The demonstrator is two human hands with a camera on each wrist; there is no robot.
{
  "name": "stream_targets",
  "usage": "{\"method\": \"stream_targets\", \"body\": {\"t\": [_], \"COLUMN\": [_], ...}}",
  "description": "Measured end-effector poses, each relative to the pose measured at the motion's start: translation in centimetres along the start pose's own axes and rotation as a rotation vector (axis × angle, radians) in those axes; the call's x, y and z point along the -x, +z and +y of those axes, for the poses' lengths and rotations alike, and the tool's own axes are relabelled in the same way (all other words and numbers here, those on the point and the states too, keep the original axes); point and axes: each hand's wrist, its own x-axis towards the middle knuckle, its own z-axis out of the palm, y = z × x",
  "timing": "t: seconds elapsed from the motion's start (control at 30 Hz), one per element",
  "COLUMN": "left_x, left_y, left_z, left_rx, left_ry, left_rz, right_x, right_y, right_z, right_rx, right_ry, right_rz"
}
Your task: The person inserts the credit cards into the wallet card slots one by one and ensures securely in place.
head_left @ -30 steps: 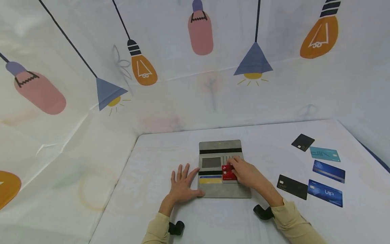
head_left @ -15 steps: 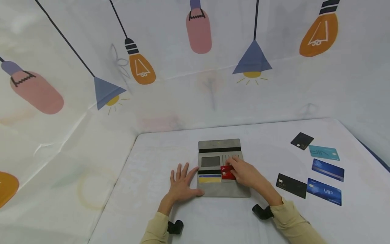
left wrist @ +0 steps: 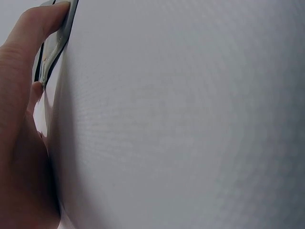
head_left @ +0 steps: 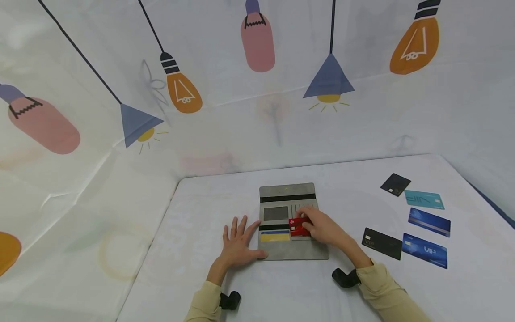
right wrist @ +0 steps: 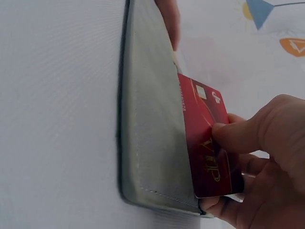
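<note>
A grey card wallet lies unfolded on the white table, with slots, a dark window and a blue-and-yellow card in its left pocket. My right hand pinches a red VIP card between thumb and fingers. In the right wrist view the card's lower long edge lies along the mouth of the wallet's pocket, with most of its face showing. My left hand is spread flat at the wallet's left side, its thumb and index fingertip on the edge. The left wrist view catches that thumb on the wallet's edge.
To the right on the table lie a small black card, a teal card, a blue striped card, a black VIP card and a blue VIP card. A lamp-print sheet rises behind.
The red card and my right hand stay almost in place at the wallet's right pocket, with the card shifting slightly. The whole head view drifts a little; my left hand keeps its position.
</note>
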Motion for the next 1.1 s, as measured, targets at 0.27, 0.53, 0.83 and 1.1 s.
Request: {"method": "stream_targets", "body": {"t": [0.27,0.53,0.83,1.1], "left_x": [-0.09,-0.07,0.12,0.09], "left_y": [-0.12,-0.14,0.02,-0.08], "left_z": [-0.07,-0.11,-0.21,-0.26], "left_rx": [-0.006,0.009,0.023,-0.001], "left_ry": [0.008,0.004,0.05,0.008], "left_rz": [-0.008,-0.013,0.025,-0.013], "right_x": [-0.39,-0.3,-0.01,0.05], "right_y": [-0.49,-0.32,-1.04,-0.21], "right_z": [0.09,-0.07,-0.09,-0.48], "right_rx": [-0.12,-0.07,-0.043,0.165], "right_ry": [0.017,-0.008,-0.001,0.019], "right_rz": [-0.011,-0.003,-0.012,0.019]}}
